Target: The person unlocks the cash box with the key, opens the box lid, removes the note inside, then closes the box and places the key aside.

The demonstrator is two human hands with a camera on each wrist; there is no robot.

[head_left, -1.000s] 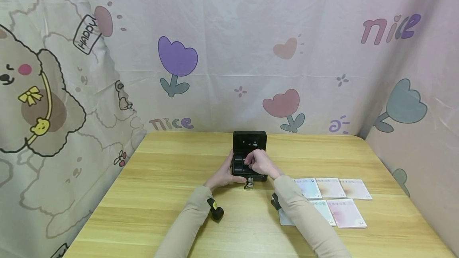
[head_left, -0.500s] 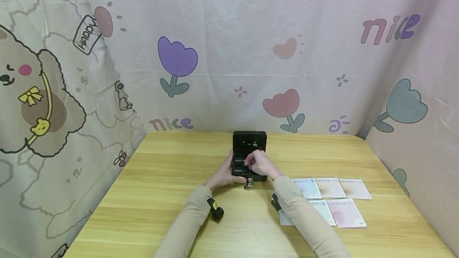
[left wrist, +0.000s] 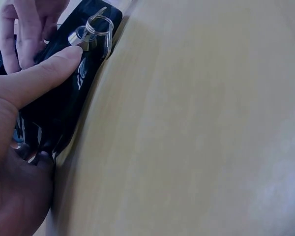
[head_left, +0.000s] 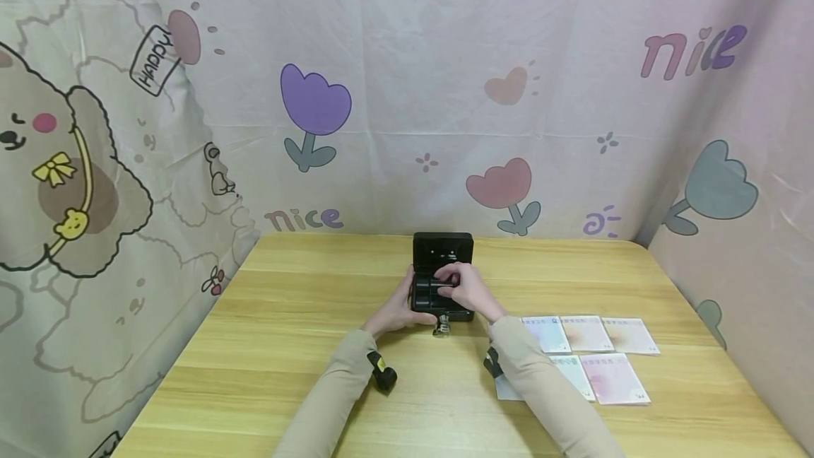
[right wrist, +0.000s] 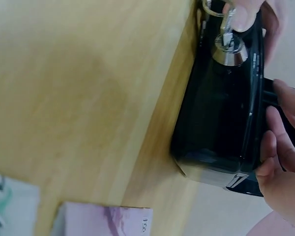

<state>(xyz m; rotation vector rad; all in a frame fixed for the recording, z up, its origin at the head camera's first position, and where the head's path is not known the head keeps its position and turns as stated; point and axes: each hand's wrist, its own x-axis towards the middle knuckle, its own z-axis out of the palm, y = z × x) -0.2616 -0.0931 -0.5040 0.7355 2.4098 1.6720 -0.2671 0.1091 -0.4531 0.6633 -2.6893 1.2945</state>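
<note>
A black cash box stands on the table with its lid raised. My left hand grips the box's left side, its thumb along the front wall beside a metal lock with keys on a ring. Inside the box lies a black tray with compartments. Over the tray reaches my right hand, with thumb and forefinger apart on either side of a dark bar and the other fingers bent. I cannot tell whether they hold the bar.
To the right on the wooden table lie paper notes in two rows, among them a pink note and a blue one. My right sleeve covers part of them. A patterned cloth hangs behind the table.
My right hand has shifted slightly right, and its thumb and forefinger have spread apart. The left hand and the box stay where they were.
</note>
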